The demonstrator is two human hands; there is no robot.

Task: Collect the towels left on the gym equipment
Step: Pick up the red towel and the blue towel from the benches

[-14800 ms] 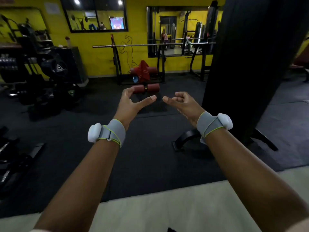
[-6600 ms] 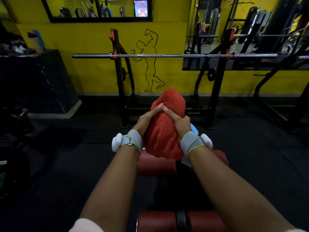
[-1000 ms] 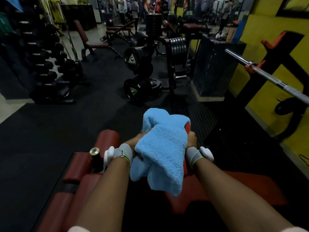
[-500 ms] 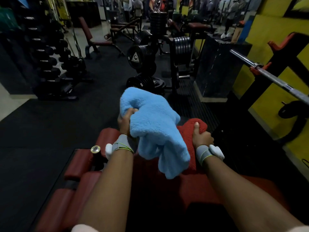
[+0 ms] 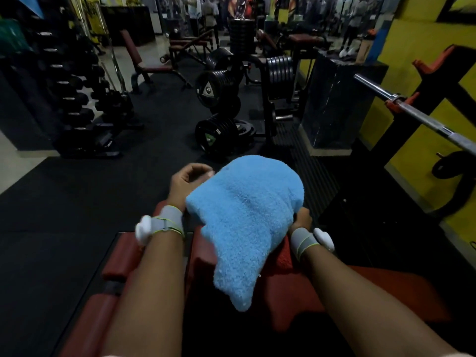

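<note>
While both forearms reach forward from the bottom of the frame, the blue towel (image 5: 247, 217) sits at centre, draped over the right hand (image 5: 302, 219) and hanging down toward lower centre. Right hand: mostly hidden under the towel; only its heel and wrist show, so whether its grip is clamped on the cloth cannot be told. A strip of red towel (image 5: 284, 256) shows just under the blue one beside the right wrist, above the red bench (image 5: 360, 287). Left hand (image 5: 186, 180): left of the towel, just beside its edge, fingers loosely curled, grip holding nothing visible. Both wrists carry grey bands with white pods. Barbell (image 5: 412, 112) crosses the right edge on its rack. Plates (image 5: 216, 136) stand at upper centre; dumbbell rack (image 5: 77, 99) at upper left.
</note>
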